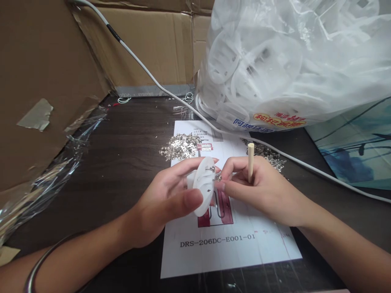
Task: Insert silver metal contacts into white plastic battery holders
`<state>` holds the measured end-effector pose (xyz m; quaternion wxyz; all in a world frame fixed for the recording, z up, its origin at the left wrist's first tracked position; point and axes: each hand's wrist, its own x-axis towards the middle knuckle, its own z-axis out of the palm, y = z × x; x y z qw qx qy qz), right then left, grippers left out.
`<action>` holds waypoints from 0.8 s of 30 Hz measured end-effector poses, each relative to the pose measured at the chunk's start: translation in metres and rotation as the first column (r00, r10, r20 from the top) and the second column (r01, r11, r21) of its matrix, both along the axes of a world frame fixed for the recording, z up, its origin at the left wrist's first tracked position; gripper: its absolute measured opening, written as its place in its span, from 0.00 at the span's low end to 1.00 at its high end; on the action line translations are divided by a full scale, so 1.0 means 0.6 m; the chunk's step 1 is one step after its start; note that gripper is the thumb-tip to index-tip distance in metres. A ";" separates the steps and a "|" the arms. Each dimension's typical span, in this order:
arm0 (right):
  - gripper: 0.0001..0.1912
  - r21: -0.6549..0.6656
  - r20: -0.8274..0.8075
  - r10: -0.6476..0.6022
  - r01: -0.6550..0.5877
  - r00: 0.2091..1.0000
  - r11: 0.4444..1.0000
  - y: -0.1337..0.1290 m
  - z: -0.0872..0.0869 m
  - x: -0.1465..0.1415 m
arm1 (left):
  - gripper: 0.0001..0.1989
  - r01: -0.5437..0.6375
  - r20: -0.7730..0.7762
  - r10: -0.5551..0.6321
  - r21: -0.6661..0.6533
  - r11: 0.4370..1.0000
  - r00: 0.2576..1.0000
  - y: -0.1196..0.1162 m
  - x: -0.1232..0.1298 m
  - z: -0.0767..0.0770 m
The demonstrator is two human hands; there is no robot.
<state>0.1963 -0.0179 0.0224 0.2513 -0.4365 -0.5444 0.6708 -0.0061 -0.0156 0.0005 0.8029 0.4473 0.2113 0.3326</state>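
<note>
Over the printed sheet [222,248], my left hand [171,191] grips a round white plastic part [204,189], tilted nearly on edge, thumb on its face. A small metal clip shows near the part's upper right edge. My right hand [259,187] pinches a tiny metal piece [218,178] between thumb and index finger, right at the part's edge; whether the two touch is hard to tell. A wooden stick [251,162] stands up out of the curled fingers of my right hand.
Small metal pieces lie piled left [181,146] and right [269,154] behind my hands. A big clear bag [275,69] of white parts fills the back right. A white cable [146,69] crosses the table [128,134]. Cardboard walls [152,49] stand behind and left.
</note>
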 end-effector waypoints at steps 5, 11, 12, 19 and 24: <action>0.11 -0.028 0.008 -0.004 0.004 1.000 1.000 -0.002 -0.001 -0.003 | 0.23 -0.006 -0.023 0.006 -0.001 1.000 1.000 -0.003 0.001 0.000; 0.12 -0.046 -0.001 -0.029 0.029 1.000 0.999 -0.002 0.004 -0.006 | 0.24 0.010 -0.019 -0.010 0.011 1.000 1.000 -0.005 0.000 0.002; 0.12 -0.042 -0.002 -0.028 0.028 1.000 0.999 -0.002 0.005 -0.005 | 0.24 0.007 -0.027 -0.007 0.021 1.000 1.000 -0.005 -0.001 0.002; 0.11 -0.017 -0.051 0.000 -0.001 0.999 1.000 -0.003 0.006 0.000 | 0.24 -0.022 -0.063 0.026 0.064 0.998 0.998 0.000 -0.004 0.006; 0.12 -0.002 -0.071 0.024 -0.024 0.997 1.000 -0.001 0.003 0.001 | 0.25 0.006 -0.001 -0.006 0.071 0.997 1.000 0.001 0.000 0.012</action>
